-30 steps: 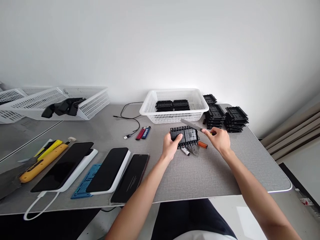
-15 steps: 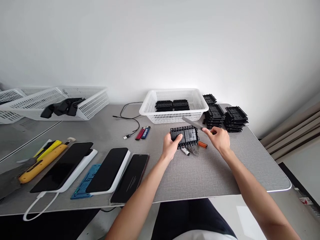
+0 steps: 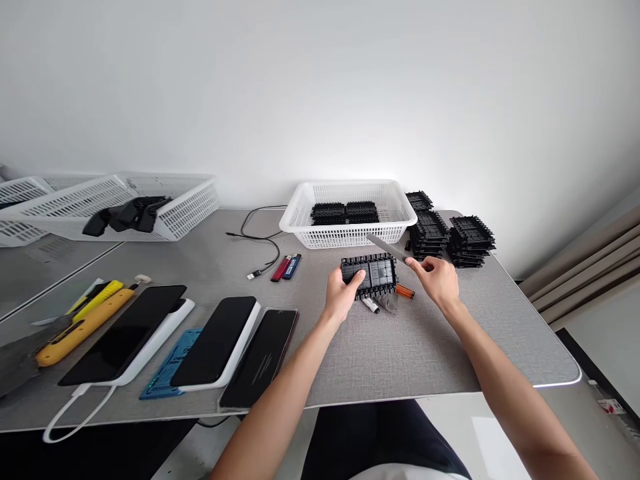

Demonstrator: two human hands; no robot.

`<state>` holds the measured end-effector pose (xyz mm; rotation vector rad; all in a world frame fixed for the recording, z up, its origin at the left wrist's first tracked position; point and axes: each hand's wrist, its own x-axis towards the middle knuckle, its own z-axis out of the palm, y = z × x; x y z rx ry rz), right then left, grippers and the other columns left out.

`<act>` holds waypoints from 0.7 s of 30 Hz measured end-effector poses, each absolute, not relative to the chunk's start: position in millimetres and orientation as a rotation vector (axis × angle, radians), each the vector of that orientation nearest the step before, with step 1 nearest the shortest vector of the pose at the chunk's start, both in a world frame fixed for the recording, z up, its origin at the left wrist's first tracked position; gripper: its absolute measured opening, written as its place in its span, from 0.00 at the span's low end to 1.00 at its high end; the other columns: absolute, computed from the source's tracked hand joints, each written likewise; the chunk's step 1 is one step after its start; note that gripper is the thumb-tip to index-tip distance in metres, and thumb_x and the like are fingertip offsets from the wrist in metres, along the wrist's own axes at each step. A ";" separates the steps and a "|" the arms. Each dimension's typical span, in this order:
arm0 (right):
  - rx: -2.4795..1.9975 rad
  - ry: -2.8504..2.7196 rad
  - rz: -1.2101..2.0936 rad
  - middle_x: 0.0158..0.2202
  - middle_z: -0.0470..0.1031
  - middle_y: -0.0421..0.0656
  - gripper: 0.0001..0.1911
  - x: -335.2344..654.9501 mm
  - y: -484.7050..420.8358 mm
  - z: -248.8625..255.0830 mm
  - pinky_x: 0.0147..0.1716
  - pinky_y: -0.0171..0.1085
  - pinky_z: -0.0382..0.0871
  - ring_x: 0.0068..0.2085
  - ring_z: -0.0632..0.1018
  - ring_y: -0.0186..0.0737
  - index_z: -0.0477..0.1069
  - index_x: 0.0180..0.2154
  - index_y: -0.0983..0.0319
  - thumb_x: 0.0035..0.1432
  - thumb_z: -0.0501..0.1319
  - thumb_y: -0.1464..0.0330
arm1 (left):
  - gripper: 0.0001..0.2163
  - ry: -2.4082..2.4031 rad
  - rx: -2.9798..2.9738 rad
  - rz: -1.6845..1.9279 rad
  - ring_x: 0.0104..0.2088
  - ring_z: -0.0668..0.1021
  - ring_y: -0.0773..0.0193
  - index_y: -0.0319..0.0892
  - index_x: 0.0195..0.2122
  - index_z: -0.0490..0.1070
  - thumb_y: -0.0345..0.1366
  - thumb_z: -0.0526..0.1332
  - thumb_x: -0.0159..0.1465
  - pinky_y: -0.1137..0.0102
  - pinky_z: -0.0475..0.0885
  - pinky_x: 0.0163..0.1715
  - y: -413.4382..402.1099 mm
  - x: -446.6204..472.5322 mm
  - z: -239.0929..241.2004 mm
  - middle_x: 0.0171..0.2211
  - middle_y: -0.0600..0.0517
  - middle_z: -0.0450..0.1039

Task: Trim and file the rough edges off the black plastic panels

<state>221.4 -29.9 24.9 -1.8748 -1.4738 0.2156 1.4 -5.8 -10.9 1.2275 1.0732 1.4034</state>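
My left hand point(image 3: 344, 291) holds a rectangular black plastic part point(image 3: 377, 277) with toothed long edges, tilted up above the table, thumb on its face. My right hand point(image 3: 439, 283) is closed around the handle end of a flat grey metal file point(image 3: 387, 247). The file points up and left, just above the part's far edge; whether it touches that edge I cannot tell. Below the part lie a white marker-like tube point(image 3: 371, 305), partly hidden, and an orange lighter-like item point(image 3: 405, 291).
A white basket point(image 3: 345, 237) with similar black parts stands by the wall. Stacked black parts point(image 3: 429, 230) are to its right. Red point(image 3: 281, 268) and blue point(image 3: 292, 266) lighter-like items, a cable point(image 3: 274, 250), phones point(image 3: 217, 340), a yellow-handled tool point(image 3: 85, 330) and another basket point(image 3: 187, 212) lie leftward.
The view has tilted up very slightly. Both hands keep their grip; the file's tip is a touch farther right over the black part.
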 end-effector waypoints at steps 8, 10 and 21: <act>-1.834 -1.614 0.268 0.19 0.70 0.41 0.34 201.7 -36.4 25.2 0.24 0.36 0.53 0.22 0.66 0.37 0.63 0.19 0.59 0.52 0.54 0.35 | 0.16 1.117 1.286 1.370 0.40 0.80 0.55 0.38 0.38 0.75 0.44 0.68 0.55 0.64 0.74 0.42 -10.1 6.0 -8.8 0.38 0.45 0.80; -1.842 -1.592 0.228 0.18 0.69 0.41 0.35 207.3 -34.8 24.6 0.24 0.36 0.53 0.22 0.66 0.37 0.63 0.19 0.59 0.53 0.53 0.35 | 0.16 1.104 1.291 1.373 0.40 0.80 0.55 0.38 0.39 0.75 0.44 0.68 0.55 0.64 0.74 0.42 -9.5 5.0 -8.8 0.39 0.44 0.79; -1.836 -1.681 0.202 0.21 0.73 0.42 0.32 187.3 -41.5 25.4 0.25 0.36 0.53 0.23 0.69 0.38 0.66 0.21 0.59 0.53 0.54 0.37 | 0.13 1.167 1.317 1.344 0.38 0.80 0.56 0.39 0.36 0.76 0.41 0.68 0.54 0.65 0.73 0.41 -14.3 8.8 -7.0 0.36 0.47 0.79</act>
